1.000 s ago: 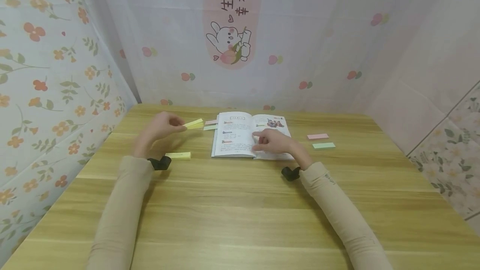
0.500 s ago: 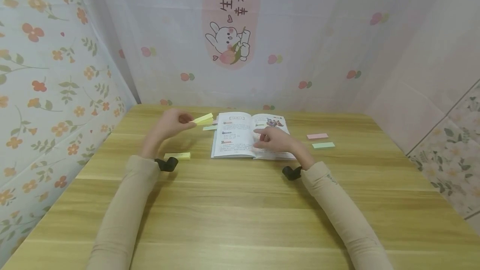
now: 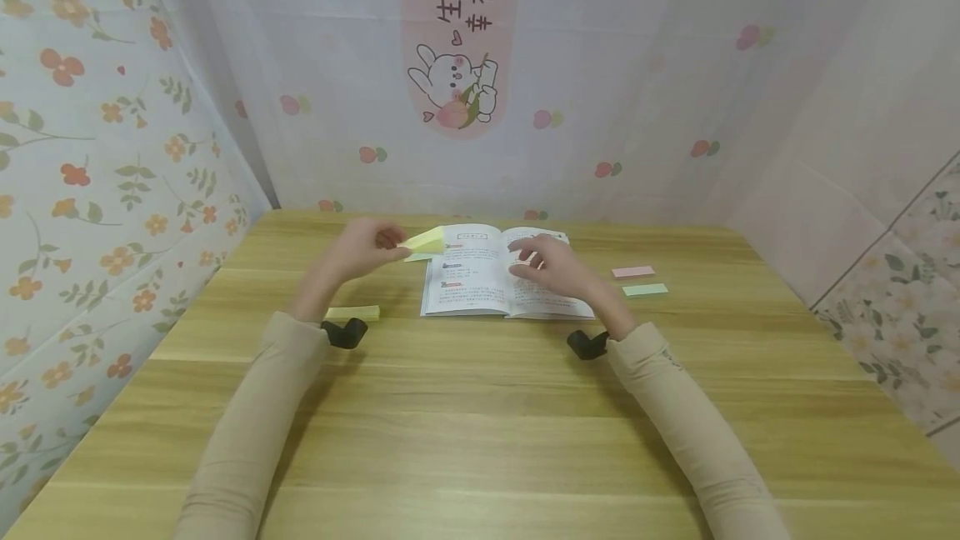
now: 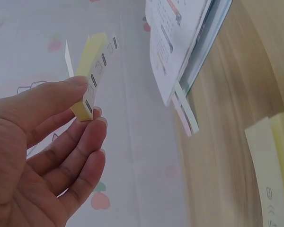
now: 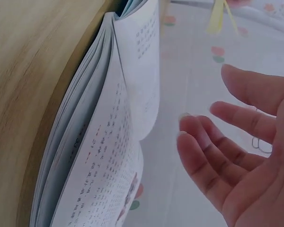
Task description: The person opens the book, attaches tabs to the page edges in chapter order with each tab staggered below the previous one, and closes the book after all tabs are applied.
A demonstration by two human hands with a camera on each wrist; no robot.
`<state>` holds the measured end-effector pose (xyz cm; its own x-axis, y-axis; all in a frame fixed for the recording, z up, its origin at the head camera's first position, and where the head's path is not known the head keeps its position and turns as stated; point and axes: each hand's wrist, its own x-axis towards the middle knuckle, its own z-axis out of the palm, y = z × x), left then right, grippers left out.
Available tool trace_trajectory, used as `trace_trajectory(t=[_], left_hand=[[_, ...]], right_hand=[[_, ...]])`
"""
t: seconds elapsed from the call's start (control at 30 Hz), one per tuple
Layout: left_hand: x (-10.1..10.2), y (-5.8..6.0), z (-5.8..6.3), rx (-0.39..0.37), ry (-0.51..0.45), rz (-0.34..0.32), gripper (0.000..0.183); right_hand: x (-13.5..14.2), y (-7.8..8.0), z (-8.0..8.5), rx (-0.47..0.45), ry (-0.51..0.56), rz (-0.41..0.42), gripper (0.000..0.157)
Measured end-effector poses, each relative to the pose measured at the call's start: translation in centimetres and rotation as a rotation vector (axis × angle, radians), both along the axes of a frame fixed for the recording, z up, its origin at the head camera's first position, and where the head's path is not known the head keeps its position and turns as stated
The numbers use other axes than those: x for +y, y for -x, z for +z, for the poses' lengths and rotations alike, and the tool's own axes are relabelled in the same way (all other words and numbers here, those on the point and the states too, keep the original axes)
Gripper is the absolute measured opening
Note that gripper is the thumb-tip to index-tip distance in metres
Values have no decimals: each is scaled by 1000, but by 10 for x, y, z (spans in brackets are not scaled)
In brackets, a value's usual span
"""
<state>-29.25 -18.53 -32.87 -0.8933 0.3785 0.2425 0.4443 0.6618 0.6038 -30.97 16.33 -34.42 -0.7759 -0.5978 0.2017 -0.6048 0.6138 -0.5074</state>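
Observation:
My left hand [image 3: 362, 248] pinches a small yellow sticky-note pad [image 4: 92, 56] between thumb and fingertips. One of its strips stands away from the rest in the left wrist view. The pad overlaps the upper left corner of an open book [image 3: 472, 286] in the head view. Over the right-hand page is my right hand [image 3: 557, 263], its fingers loosely bent and apart with nothing between them. A pale green strip [image 3: 417, 257] pokes out from the book's left edge; beside it a pink strip [image 4: 181, 113] shows in the left wrist view.
A second yellow sticky-note pad [image 3: 357, 312] lies left of the book, near the left wrist. Right of the book lie a pink strip pad [image 3: 633, 272] and a green one [image 3: 645, 290]. A patterned cloth [image 3: 637, 90] hangs behind the wooden table [image 3: 465, 432].
My left hand has carried the yellow pad rightward to the book's upper left corner. My right hand has shifted slightly up the page, and its pointing index finger is now more relaxed.

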Motion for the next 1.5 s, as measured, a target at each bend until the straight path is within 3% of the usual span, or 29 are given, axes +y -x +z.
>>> trace_trajectory(t=[0.3, 0.63, 1.03, 1.5], left_hand=[[17, -3, 1, 27, 14, -31, 28], [34, -11, 7, 128, -4, -106, 27], [49, -17, 6, 225, -47, -191, 17], [65, -25, 8, 312, -4, -246, 17]], right_hand=[[-4, -7, 5, 59, 51, -22, 32], [-9, -12, 10, 117, 192, -23, 19], [-18, -25, 19, 39, 246, -8, 24], [-23, -29, 18, 53, 270, -3, 24]])
